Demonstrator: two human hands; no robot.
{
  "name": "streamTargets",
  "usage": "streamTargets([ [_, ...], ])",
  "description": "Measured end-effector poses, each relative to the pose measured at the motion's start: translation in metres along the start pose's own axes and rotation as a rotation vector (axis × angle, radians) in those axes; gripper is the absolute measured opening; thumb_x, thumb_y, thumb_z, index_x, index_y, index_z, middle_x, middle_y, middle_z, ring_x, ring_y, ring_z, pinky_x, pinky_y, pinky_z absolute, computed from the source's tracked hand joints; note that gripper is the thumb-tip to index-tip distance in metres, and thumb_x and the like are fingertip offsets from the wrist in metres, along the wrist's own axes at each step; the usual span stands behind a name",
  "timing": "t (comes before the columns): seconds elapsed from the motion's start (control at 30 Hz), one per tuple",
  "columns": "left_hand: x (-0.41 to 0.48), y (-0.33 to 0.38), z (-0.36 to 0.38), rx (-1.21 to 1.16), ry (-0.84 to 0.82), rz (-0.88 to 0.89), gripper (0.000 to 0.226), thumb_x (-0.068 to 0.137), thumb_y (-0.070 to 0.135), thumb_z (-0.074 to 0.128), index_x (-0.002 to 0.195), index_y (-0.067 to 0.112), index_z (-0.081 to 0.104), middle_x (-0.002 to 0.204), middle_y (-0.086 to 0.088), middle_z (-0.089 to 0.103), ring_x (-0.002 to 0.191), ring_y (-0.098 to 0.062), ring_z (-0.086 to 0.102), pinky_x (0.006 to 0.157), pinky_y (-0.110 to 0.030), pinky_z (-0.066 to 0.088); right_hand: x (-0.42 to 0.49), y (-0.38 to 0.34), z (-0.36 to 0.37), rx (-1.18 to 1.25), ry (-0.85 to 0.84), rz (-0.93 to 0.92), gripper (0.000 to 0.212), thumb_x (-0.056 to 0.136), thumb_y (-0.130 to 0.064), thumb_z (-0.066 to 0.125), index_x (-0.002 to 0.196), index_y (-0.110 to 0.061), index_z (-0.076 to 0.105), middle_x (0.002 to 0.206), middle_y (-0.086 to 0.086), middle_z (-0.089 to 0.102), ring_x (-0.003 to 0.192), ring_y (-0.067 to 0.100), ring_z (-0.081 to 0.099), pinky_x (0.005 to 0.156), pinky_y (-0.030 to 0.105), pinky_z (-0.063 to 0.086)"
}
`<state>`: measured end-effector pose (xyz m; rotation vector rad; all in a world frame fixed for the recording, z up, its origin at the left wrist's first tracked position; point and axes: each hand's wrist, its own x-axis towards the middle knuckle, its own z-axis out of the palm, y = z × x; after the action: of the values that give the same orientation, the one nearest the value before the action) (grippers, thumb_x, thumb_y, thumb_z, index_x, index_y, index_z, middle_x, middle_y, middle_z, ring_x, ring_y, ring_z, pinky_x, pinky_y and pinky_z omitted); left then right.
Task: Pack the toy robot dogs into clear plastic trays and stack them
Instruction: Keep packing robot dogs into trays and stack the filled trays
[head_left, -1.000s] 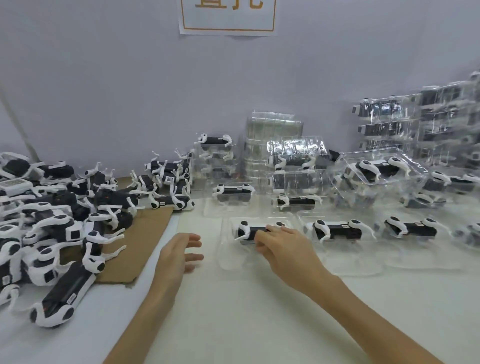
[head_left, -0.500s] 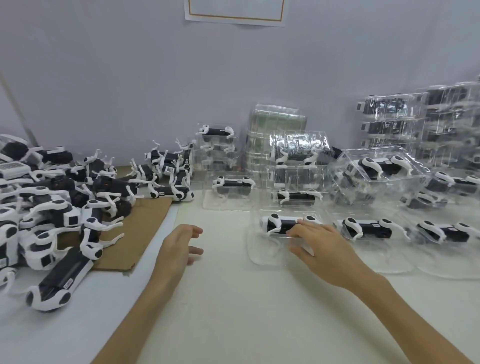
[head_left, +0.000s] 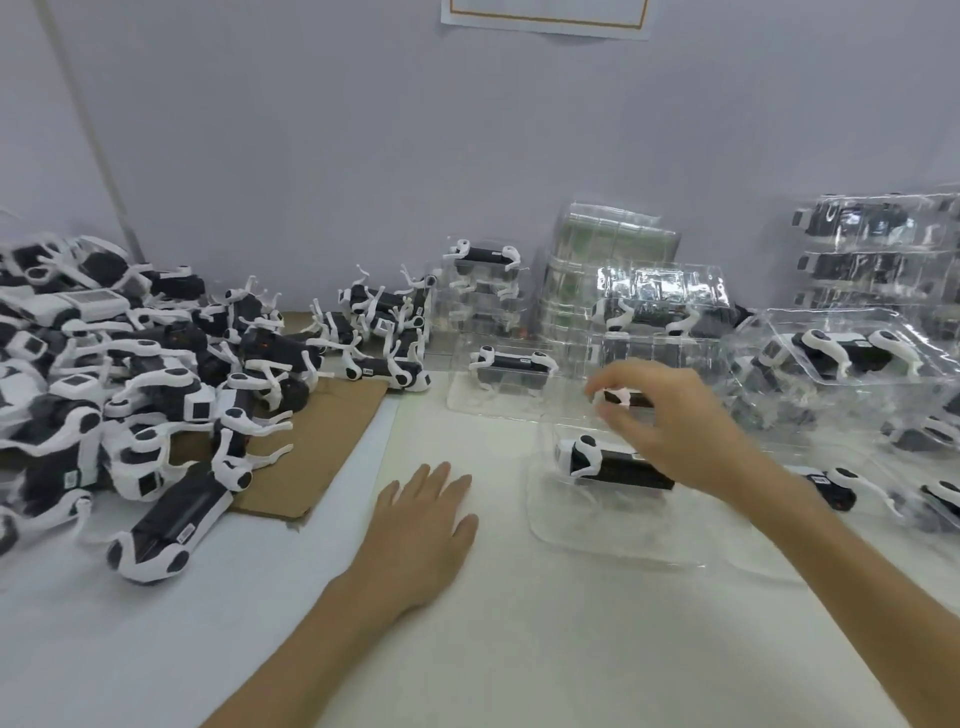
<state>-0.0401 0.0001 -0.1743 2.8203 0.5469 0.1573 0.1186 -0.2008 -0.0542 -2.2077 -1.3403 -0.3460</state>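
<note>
A black-and-white toy robot dog (head_left: 605, 462) lies in a clear plastic tray (head_left: 582, 535) on the white table in front of me. My right hand (head_left: 670, 421) hovers over the far side of that tray, fingers and thumb curled in a pinch at its far rim. The dog's rear half is hidden under my wrist. My left hand (head_left: 423, 525) lies flat on the table to the left of the tray, holding nothing. A big heap of loose dogs (head_left: 130, 395) fills the left side.
Filled trays (head_left: 511, 366) stand behind, with stacks of them at the right (head_left: 878, 260) and an open tray holding a dog (head_left: 852, 358). A stack of empty trays (head_left: 613, 249) leans on the wall. Brown cardboard (head_left: 317, 447) lies under the heap.
My right hand has lifted off the dog's back to the tray's far rim. The tray has slid a little to the right. My left hand has spread flat on the table.
</note>
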Motion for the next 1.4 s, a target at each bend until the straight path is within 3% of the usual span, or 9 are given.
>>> streamTargets([
  [0.27,0.056,-0.017,-0.001,0.065,-0.018,0.023,0.059,0.103,0.054,0.025,0.158,0.034,0.014,0.167,0.005,0.002,0.153,-0.013,-0.002,0.123,-0.041,0.0,0.126,0.04,-0.027,-0.117,0.173,0.05,0.02,0.093,-0.018,0.066,0.113,-0.018,0.064,0.104,-0.003,0.066,0.094,0.016,0.062,0.082,0.03,0.048],
  [0.63,0.084,-0.03,0.007,0.054,0.07,0.016,0.055,0.101,0.059,0.022,0.154,0.048,0.014,0.165,0.017,-0.003,0.152,-0.004,-0.004,0.121,-0.034,0.0,0.256,0.116,-0.025,-0.349,0.166,0.203,0.038,0.088,-0.019,0.064,0.125,-0.017,0.057,0.124,0.007,0.061,0.112,0.03,0.057,0.094,0.04,0.046],
  [0.73,0.09,-0.024,-0.001,0.109,0.079,0.057,0.054,0.085,0.056,0.034,0.126,0.042,0.065,0.144,0.008,0.054,0.128,-0.011,0.056,0.102,-0.034,0.046,0.28,0.125,-0.024,-0.441,-0.039,0.225,0.031,0.089,-0.022,0.062,0.119,-0.014,0.06,0.119,0.011,0.063,0.108,0.033,0.058,0.097,0.047,0.047],
  [0.8,0.094,-0.026,-0.001,0.038,0.13,0.101,0.053,0.078,0.057,0.035,0.093,0.034,0.08,0.108,0.005,0.075,0.101,-0.012,0.068,0.082,-0.026,0.045,0.289,0.13,-0.027,-0.47,-0.122,0.212,0.022,0.09,-0.024,0.062,0.109,-0.013,0.063,0.109,0.01,0.065,0.1,0.032,0.058,0.089,0.046,0.051],
  [0.87,0.095,-0.026,0.004,0.068,0.158,0.149,0.061,0.095,0.057,0.02,0.091,0.038,0.078,0.106,0.012,0.074,0.098,-0.009,0.057,0.074,-0.029,0.034,0.291,0.135,-0.03,-0.436,-0.16,0.193,0.019,0.093,-0.023,0.062,0.105,-0.008,0.062,0.104,0.01,0.065,0.096,0.032,0.058,0.086,0.044,0.051],
  [1.0,0.102,-0.023,0.009,0.116,0.326,0.141,0.088,0.096,0.061,0.002,0.077,0.03,0.082,0.088,0.003,0.078,0.075,-0.005,0.072,0.07,-0.03,0.032,0.296,0.14,-0.04,-0.309,-0.151,0.187,0.016,0.094,-0.016,0.062,0.103,-0.002,0.062,0.096,0.012,0.063,0.094,0.033,0.057,0.086,0.041,0.045],
  [1.1,0.103,-0.022,0.01,0.116,0.4,0.141,0.079,0.097,0.058,0.002,0.091,0.033,0.077,0.085,0.001,0.078,0.067,-0.017,0.075,0.072,-0.032,0.032,0.296,0.141,-0.048,-0.224,-0.083,0.182,0.02,0.091,-0.013,0.068,0.107,-0.001,0.066,0.1,0.014,0.066,0.094,0.03,0.058,0.089,0.04,0.046],
  [1.17,0.102,-0.022,0.01,0.113,0.445,0.161,0.058,0.097,0.056,0.003,0.104,0.033,0.056,0.085,0.001,0.078,0.067,-0.017,0.075,0.073,-0.033,0.033,0.294,0.142,-0.049,-0.216,-0.049,0.17,0.019,0.088,-0.013,0.073,0.104,-0.004,0.067,0.095,0.011,0.064,0.09,0.026,0.057,0.083,0.034,0.044],
  [1.4,0.105,-0.02,0.006,0.057,0.52,0.145,0.05,0.096,0.055,0.003,0.103,0.032,0.047,0.083,0.0,0.078,0.064,-0.016,0.075,0.069,-0.029,0.031,0.289,0.135,-0.04,-0.156,0.002,0.145,0.031,0.071,-0.01,0.088,0.086,-0.013,0.061,0.078,-0.005,0.058,0.073,0.015,0.054,0.063,0.023,0.043],
])
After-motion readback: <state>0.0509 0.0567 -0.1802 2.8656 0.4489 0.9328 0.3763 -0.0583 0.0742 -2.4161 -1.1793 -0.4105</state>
